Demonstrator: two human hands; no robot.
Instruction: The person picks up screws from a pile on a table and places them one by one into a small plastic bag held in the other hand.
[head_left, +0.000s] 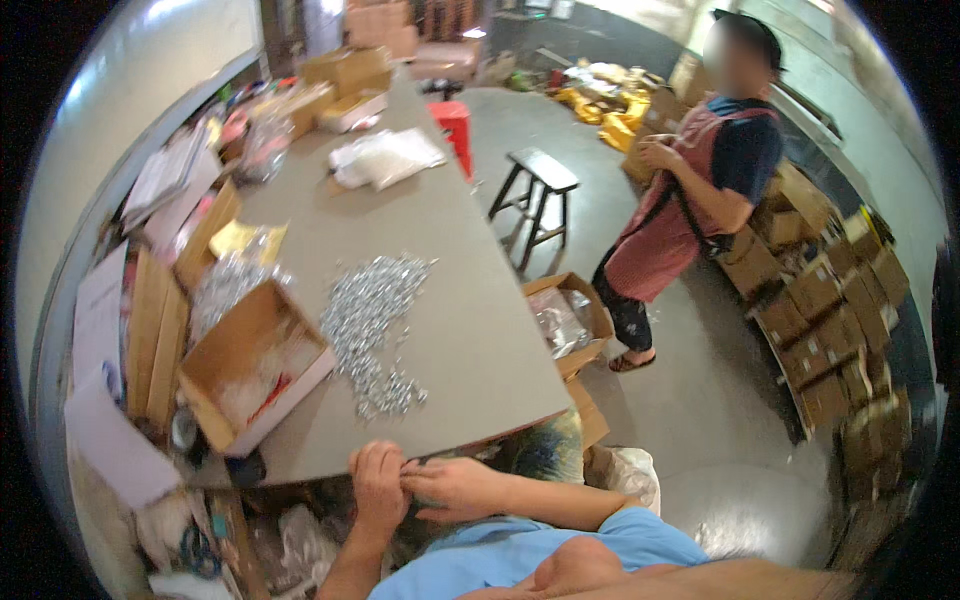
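Note:
My left hand (378, 487) and my right hand (457, 486) meet just in front of the table's near edge, fingertips together. The fingers of both are bent and closed; whatever they pinch is too small or too hidden to name. Beyond them, a loose pile of small shiny silver metal pieces (372, 310) spreads over the grey tabletop (470, 330). Left of the pile sits an open cardboard box (310, 375) with clear plastic bits and a red item inside.
Clear plastic bags, papers and cardboard crowd the table's left side; a white bag (388, 160) lies farther back. A person in a pink apron (660, 235) stands right of the table, near a black stool (541, 172) and an open carton (597, 345). Stacked cartons (825, 330) line the right wall.

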